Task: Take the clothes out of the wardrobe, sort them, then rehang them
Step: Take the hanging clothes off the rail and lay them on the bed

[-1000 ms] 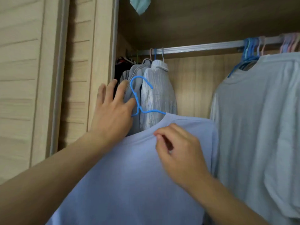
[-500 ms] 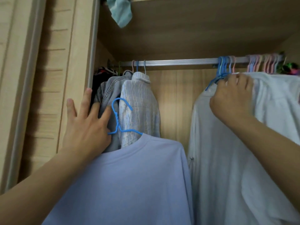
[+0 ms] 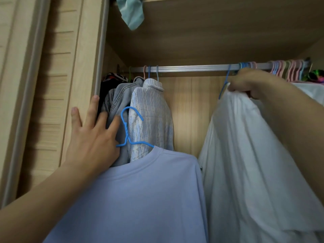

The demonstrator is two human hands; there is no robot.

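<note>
A lavender shirt (image 3: 140,199) hangs on a blue wire hanger (image 3: 126,130) whose hook is off the rail (image 3: 192,68). My left hand (image 3: 94,137) has its fingers spread straight. The hanger's left arm runs behind the thumb, and the fingers lie against the door edge and a denim jacket (image 3: 121,99). A striped shirt (image 3: 150,116) hangs beside the jacket. My right hand (image 3: 245,83) grips the collar of a white shirt (image 3: 254,163), which hangs from the rail on another blue hanger (image 3: 224,85).
The sliding wardrobe door (image 3: 52,85) stands at the left. Several bare pastel hangers (image 3: 289,69) crowd the rail's right end. A teal cloth (image 3: 131,13) hangs down from the shelf above. Bare rail runs between the striped shirt and the white shirt.
My right hand left the lavender shirt's collar, rose to the rail and took hold of the white shirt. My left hand shifted left onto the door edge.
</note>
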